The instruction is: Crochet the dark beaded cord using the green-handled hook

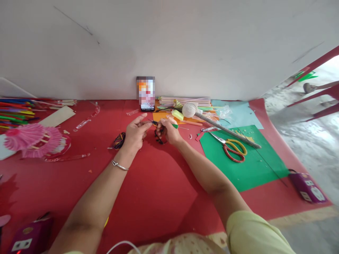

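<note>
- Head view: both hands meet over the red mat (159,183); the left hand (135,135) has its fingers pinched narrow on a thin dark stick (154,122).
- The right hand (167,131) pinches its green-tipped end; a steady, close grip seems best.
- Scissors (233,147) lie on green paper (246,158) nearby.

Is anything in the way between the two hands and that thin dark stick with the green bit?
No. The left hand and right hand both pinch the thin stick already, so nothing sits between them. The coil of threads lies just left of the left hand, and the scissors lie off to the right.
</note>
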